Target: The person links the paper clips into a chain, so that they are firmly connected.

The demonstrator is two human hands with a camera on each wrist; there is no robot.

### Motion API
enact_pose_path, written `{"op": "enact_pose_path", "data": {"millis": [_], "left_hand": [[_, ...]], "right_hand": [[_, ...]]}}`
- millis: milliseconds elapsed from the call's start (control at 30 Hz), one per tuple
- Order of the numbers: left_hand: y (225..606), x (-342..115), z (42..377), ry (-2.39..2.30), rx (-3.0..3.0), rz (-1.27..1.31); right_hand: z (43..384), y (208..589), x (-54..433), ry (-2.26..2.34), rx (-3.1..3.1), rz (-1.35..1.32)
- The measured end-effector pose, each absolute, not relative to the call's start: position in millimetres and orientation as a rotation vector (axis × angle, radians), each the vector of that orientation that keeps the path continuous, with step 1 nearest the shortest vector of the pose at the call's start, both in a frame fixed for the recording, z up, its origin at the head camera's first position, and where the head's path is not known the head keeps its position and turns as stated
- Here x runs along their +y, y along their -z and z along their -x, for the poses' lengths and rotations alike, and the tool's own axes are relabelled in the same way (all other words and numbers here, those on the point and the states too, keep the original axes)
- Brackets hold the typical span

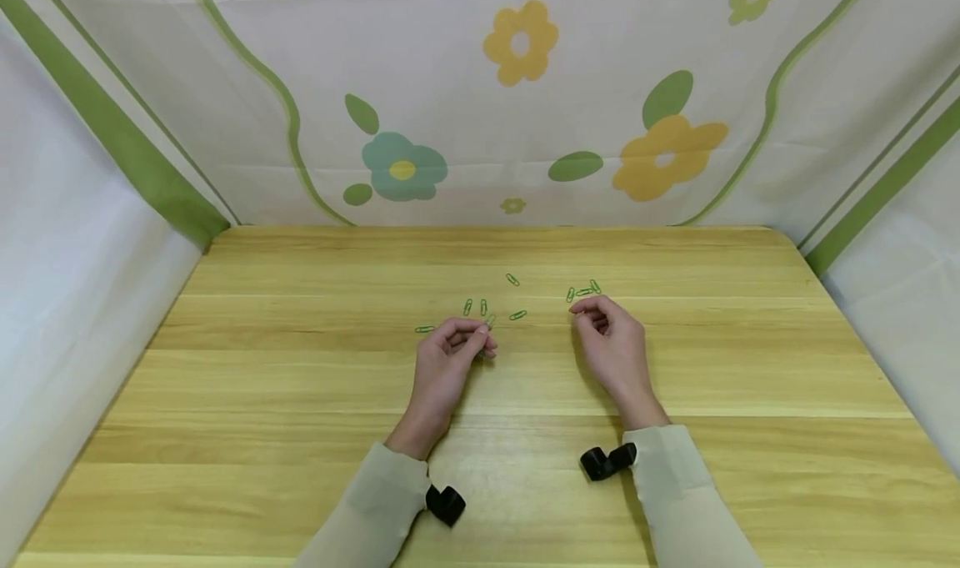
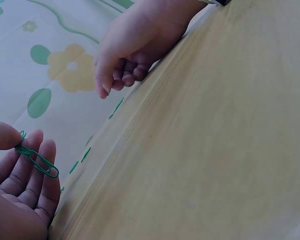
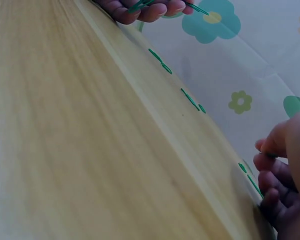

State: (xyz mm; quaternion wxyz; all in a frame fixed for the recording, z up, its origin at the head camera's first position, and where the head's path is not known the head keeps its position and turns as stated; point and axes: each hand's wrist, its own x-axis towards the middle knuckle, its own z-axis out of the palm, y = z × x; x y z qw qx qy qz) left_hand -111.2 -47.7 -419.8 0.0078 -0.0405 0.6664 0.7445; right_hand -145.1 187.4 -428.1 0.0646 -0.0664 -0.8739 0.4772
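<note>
My left hand (image 1: 446, 364) pinches green paper clips (image 2: 40, 162) between thumb and forefinger; they look linked and hang in front of the other fingers in the left wrist view. My right hand (image 1: 615, 347) is low over the table at the right, its thumb and forefinger pressed together. A small dark-green bit of a paper clip (image 3: 268, 155) shows between those fingertips, mostly hidden. Just beyond that hand lie a few loose paper clips (image 1: 584, 292). Nearer the left hand are more clips (image 1: 468, 307), and one clip (image 1: 425, 329) lies left of it.
Single green clips lie in the middle of the wooden table (image 1: 262, 434), one farther back (image 1: 512, 279) and one closer (image 1: 518, 314). A white flowered curtain (image 1: 465, 92) stands behind the table's far edge. Each sleeve carries a small black wrist camera (image 1: 446, 505).
</note>
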Motion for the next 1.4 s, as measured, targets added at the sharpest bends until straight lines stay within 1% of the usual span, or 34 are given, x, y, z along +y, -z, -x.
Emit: {"op": "enact_pose_path", "data": {"millis": [167,367,500,833,1167,1400], "left_hand": [[419,-48,110,-2.315,2.085,0.121],[420,-47,110,-2.292,2.098,0.11],[420,-47,111,-2.27,2.109,0.103],[418,-45,110,-2.277,2.095,0.056],[418,-45,109,-2.249,2.109,0.053],[420,-45,109,-2.205,2.116,0.028]], "right_hand": [[145,427,187,-1.598,-2.595,0.203],[144,426,181,-2.061,-2.385,0.062],[141,425,169,-2.221,-2.313,-0.014],[131,422,143,-2.286,-2.283,-0.102],[129,419,137,-2.262,-2.281,-0.103],[129,422,136,-2.124,-2.319,-0.204]]}}
